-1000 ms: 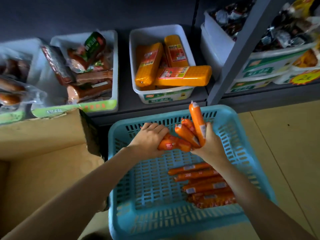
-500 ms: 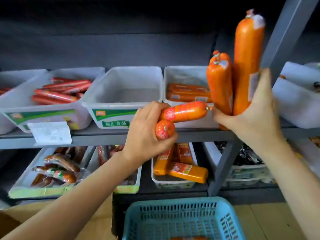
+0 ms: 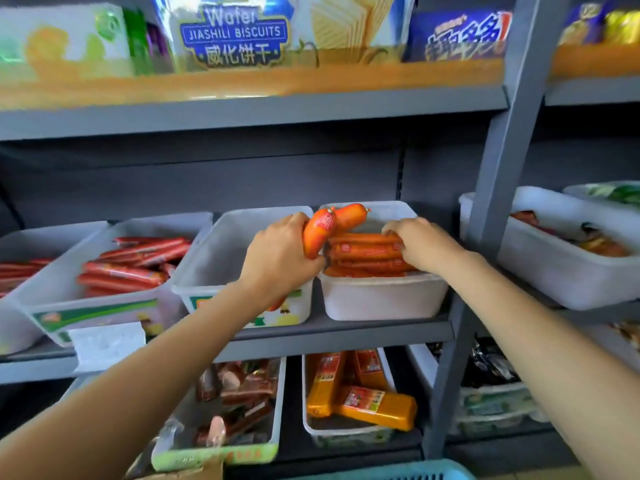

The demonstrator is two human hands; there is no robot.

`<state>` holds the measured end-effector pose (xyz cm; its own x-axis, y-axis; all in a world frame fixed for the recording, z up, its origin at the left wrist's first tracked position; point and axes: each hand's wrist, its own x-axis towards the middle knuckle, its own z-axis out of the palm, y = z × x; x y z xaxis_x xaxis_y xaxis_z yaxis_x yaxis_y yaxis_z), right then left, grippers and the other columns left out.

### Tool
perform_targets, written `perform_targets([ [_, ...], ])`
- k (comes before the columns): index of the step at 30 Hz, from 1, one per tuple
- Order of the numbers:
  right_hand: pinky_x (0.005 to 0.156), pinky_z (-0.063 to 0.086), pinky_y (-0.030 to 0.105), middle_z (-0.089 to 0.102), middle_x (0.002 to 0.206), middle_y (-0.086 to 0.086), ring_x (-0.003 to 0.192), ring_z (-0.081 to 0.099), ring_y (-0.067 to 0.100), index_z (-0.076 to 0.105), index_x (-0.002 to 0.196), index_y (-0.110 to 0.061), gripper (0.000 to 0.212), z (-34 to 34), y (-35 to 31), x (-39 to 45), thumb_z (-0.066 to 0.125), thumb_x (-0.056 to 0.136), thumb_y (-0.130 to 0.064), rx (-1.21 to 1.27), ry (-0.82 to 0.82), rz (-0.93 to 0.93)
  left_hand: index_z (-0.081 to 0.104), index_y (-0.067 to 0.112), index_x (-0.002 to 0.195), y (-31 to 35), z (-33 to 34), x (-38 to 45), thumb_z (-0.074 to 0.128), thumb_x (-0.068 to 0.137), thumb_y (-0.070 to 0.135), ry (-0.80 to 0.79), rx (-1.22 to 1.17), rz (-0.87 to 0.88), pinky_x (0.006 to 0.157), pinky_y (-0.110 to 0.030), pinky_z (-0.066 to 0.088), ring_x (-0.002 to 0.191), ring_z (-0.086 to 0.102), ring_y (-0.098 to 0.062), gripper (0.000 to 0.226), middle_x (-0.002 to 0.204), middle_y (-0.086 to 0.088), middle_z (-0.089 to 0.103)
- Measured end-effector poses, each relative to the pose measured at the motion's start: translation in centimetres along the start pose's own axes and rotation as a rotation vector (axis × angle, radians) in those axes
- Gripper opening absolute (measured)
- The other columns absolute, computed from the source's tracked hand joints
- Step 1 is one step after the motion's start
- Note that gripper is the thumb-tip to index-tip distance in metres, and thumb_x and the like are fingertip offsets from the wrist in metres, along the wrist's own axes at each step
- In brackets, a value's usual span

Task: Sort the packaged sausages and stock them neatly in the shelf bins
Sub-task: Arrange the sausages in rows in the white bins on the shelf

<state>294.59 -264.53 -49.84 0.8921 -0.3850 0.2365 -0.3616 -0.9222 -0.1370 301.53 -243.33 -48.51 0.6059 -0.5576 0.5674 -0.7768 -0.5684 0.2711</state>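
My left hand [image 3: 280, 254] grips two short orange sausages [image 3: 323, 227] above the gap between two white bins on the middle shelf. My right hand [image 3: 420, 242] reaches into the right-hand bin [image 3: 381, 299], its curled fingers on the row of long orange sausages [image 3: 363, 252] stacked there. The bin to the left of it [image 3: 221, 251] holds nothing that I can see. Further left, another bin [image 3: 69, 303] holds red sausages [image 3: 131, 261].
A grey shelf upright [image 3: 498, 174] stands right of my right hand. Biscuit packs [image 3: 235, 32] fill the top shelf. Lower bins hold yellow sausage blocks [image 3: 363, 393] and brown packs [image 3: 239, 393]. The blue basket's rim [image 3: 408, 471] shows at the bottom edge.
Both hands rose from the blue basket to the middle shelf. The long sausages in my right hand went down into the right bin. My left hand still holds its two short ones.
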Motion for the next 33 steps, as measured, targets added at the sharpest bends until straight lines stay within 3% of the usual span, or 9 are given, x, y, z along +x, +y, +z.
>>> perform_targets([
  [5,0.088,0.049,0.041,0.059,0.118,0.016,0.105,0.057,0.034,0.059,0.118,-0.014,0.041,-0.7,1.2,-3.0,0.039,0.086,0.003,0.211,0.126,0.092,0.053,0.013,0.109,2.8,1.3,2.9,0.064,0.078,0.031,-0.106,0.07,0.071,0.071,-0.031,0.038,0.096,0.06,-0.03,0.037,0.105,-0.008,0.064],
  [9,0.09,0.049,0.038,0.06,0.12,0.012,0.108,0.057,0.03,0.054,0.124,-0.012,0.041,-1.6,1.4,-4.1,0.043,0.088,0.004,0.319,0.329,0.154,0.05,0.014,0.12,5.4,3.5,6.5,0.061,0.082,0.036,-0.162,0.165,0.152,0.086,-0.037,0.042,0.105,0.057,-0.03,0.045,0.115,-0.009,0.06],
  [11,0.089,0.05,0.039,0.058,0.12,0.01,0.106,0.057,0.027,0.05,0.126,-0.015,0.043,-2.2,1.2,-4.4,0.044,0.088,0.004,0.366,0.382,0.144,0.041,0.016,0.133,6.1,4.7,7.8,0.061,0.083,0.044,-0.342,0.169,0.157,0.095,-0.038,0.04,0.115,0.052,-0.028,0.06,0.127,-0.007,0.054],
  [14,0.09,0.045,0.033,0.051,0.128,0.009,0.114,0.051,0.026,0.042,0.135,-0.018,0.051,-2.0,1.6,-4.7,0.041,0.089,0.006,0.342,0.221,0.159,0.024,0.026,0.146,5.3,6.0,7.8,0.057,0.085,0.054,-0.761,0.196,0.175,0.107,-0.038,0.034,0.129,0.04,-0.026,0.075,0.144,-0.001,0.04],
  [16,0.093,0.039,0.029,0.047,0.135,0.01,0.122,0.046,0.025,0.044,0.137,-0.018,0.051,-1.1,2.0,-4.8,0.041,0.091,0.004,0.288,0.026,0.101,0.017,0.03,0.148,3.6,6.2,7.2,0.052,0.09,0.049,-0.835,0.15,0.238,0.111,-0.041,0.029,0.135,0.033,-0.026,0.07,0.15,0.0,0.032],
  [19,0.101,0.035,0.029,0.047,0.139,0.004,0.126,0.043,0.021,0.048,0.136,-0.018,0.044,-0.6,1.8,-4.4,0.053,0.093,-0.012,0.28,-0.067,-0.019,0.014,0.034,0.149,1.4,5.6,6.5,0.045,0.096,0.04,-0.792,0.194,0.23,0.114,-0.042,0.024,0.139,0.027,-0.025,0.061,0.152,0.0,0.028],
  [23,0.102,0.037,0.03,0.049,0.137,-0.002,0.125,0.045,0.018,0.054,0.131,-0.023,0.047,-0.8,0.6,-1.9,0.065,0.087,-0.03,0.221,-0.181,-0.099,0.049,0.027,0.134,-0.6,5.4,6.1,0.036,0.099,0.027,-0.583,0.395,0.077,0.11,-0.041,0.028,0.131,0.038,-0.023,0.037,0.141,-0.001,0.045],
  [26,0.106,0.037,0.04,0.037,0.147,-0.004,0.129,0.04,0.021,0.043,0.14,-0.031,0.061,-0.2,0.1,0.5,0.064,0.084,-0.045,0.083,-0.355,-0.103,0.051,0.019,0.131,-0.6,5.2,5.2,0.033,0.1,0.028,-0.557,0.264,-0.011,0.101,-0.039,0.036,0.121,0.048,-0.028,0.037,0.135,-0.009,0.051],
  [33,0.114,0.026,0.038,0.004,0.159,-0.004,0.143,0.021,0.026,0.008,0.152,-0.029,0.078,1.0,-0.1,4.2,0.058,0.092,-0.029,-0.119,-0.488,-0.073,0.048,0.013,0.134,-1.0,4.6,4.0,0.031,0.101,0.031,-0.68,0.242,0.017,0.105,-0.033,0.034,0.129,0.044,-0.025,0.041,0.142,-0.01,0.046],
])
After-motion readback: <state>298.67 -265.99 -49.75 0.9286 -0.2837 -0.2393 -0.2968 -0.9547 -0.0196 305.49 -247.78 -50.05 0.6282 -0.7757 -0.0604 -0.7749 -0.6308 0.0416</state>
